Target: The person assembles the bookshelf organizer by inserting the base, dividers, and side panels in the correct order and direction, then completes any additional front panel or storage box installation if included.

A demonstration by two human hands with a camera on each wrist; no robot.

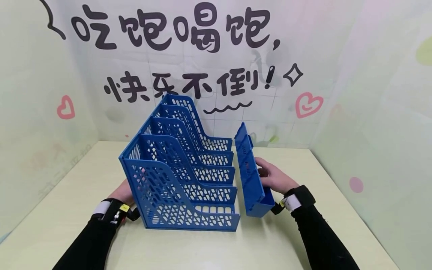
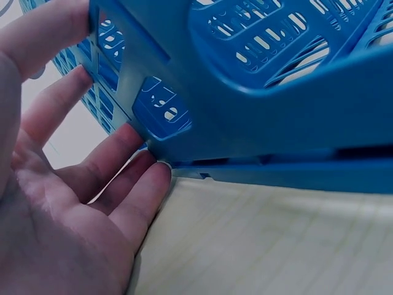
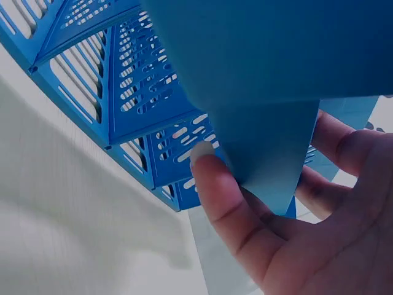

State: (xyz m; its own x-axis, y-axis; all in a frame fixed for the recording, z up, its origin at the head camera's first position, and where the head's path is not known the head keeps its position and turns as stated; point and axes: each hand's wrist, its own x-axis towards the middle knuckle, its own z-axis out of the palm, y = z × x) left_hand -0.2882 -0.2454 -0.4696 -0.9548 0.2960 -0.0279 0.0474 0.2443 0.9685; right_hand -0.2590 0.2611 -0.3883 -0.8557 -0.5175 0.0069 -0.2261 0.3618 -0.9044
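Observation:
A blue file rack (image 1: pixel 152 165) with several upright lattice dividers stands on the table, its low open front facing right. My left hand (image 1: pixel 123 193) is behind its left side, partly hidden in the head view. The left wrist view shows that hand's fairly straight fingers (image 2: pixel 110 153) touching the rack's back and lower edge. My right hand (image 1: pixel 275 177) pinches a blue panel with a small box on it (image 1: pixel 248 168), tilted and a little apart from the rack's front. In the right wrist view the thumb (image 3: pixel 221 196) presses one face of this blue piece, other fingers behind it.
A pale wooden table (image 1: pixel 202 251) lies under the rack. Behind it hangs a white backdrop (image 1: pixel 216 129) with dark lettering, and pale side walls (image 1: pixel 378 112) stand left and right. Both wrists wear black straps (image 1: pixel 303 197).

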